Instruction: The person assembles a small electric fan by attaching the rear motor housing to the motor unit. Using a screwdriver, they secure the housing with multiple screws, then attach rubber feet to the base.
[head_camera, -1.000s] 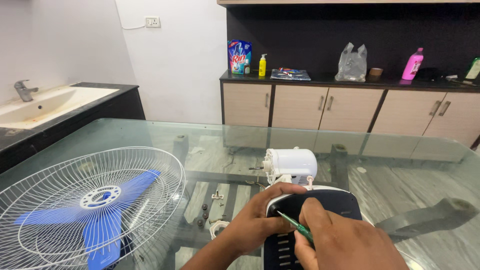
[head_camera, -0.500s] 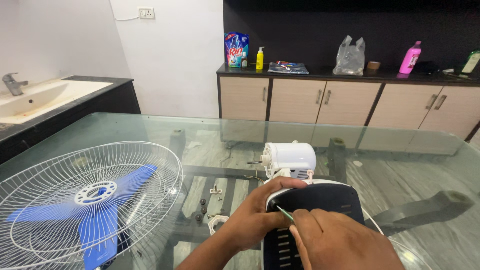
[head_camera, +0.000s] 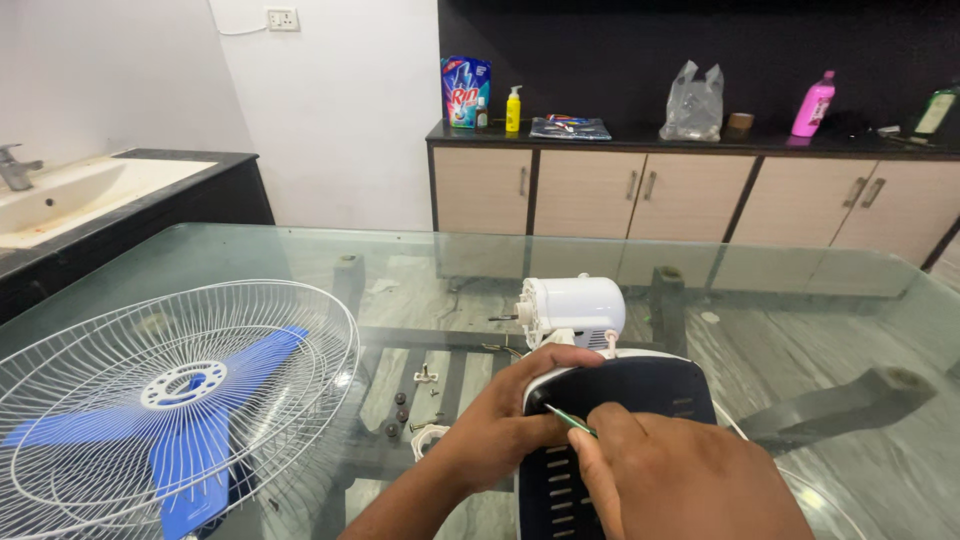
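Note:
My left hand grips the left edge of a black, slotted fan base cover with a white rim. My right hand holds a thin green-handled screwdriver, its tip set against the black cover near my left thumb. Just behind the cover lies the white fan motor housing with its shaft pointing left. Several small dark screws and a white ring lie on the glass left of my left hand.
A white wire fan guard with a blue blade lies on the glass table at left. A sink counter stands far left. Behind, cabinets hold a detergent pouch, yellow bottle, plastic bag and pink bottle.
The view has tilted slightly, shifting everything a little up and left. My right hand has slid forward along the cover with the screwdriver. My left hand keeps its grip.

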